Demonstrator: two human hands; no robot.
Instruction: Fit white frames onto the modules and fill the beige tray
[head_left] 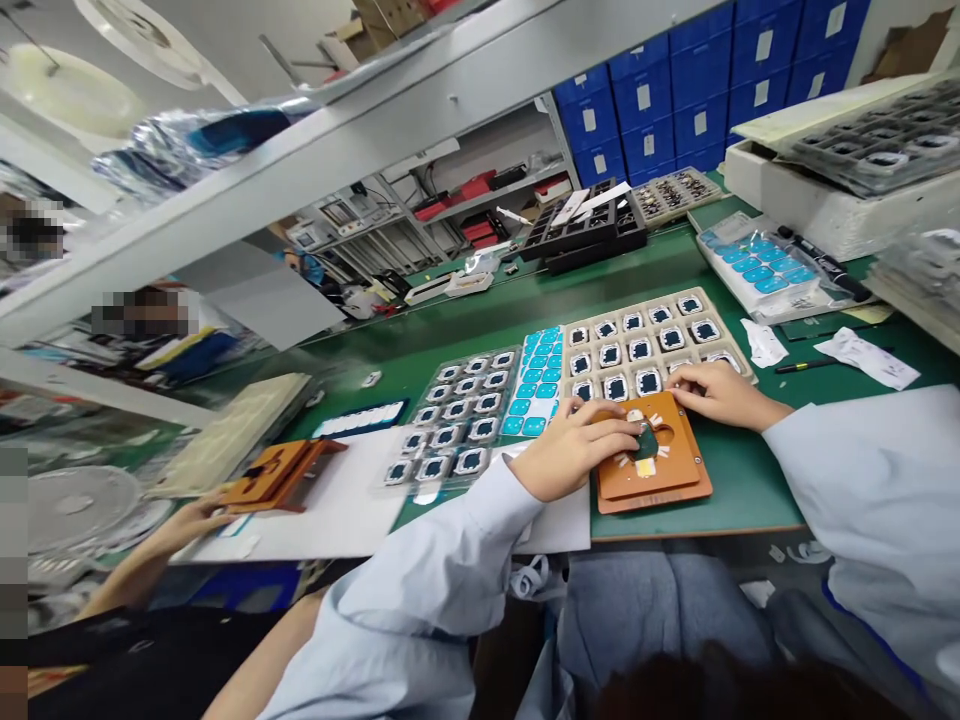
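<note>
An orange fixture plate lies on the green bench in front of me. In its middle recess sits a small dark green piece, with a yellowish square and short white strips around it. My left hand reaches over the plate from the left, its fingers stretched out and their tips on or just above the green piece. At the plate's upper right corner my right hand has bent fingers, with thumb and forefinger at the edge. Part of its grip is hidden.
Behind the fixture stands a beige tray of white-framed parts, beside a blue-pad sheet and a clear tray. On the left a co-worker's hand touches another orange fixture. A pen lies right.
</note>
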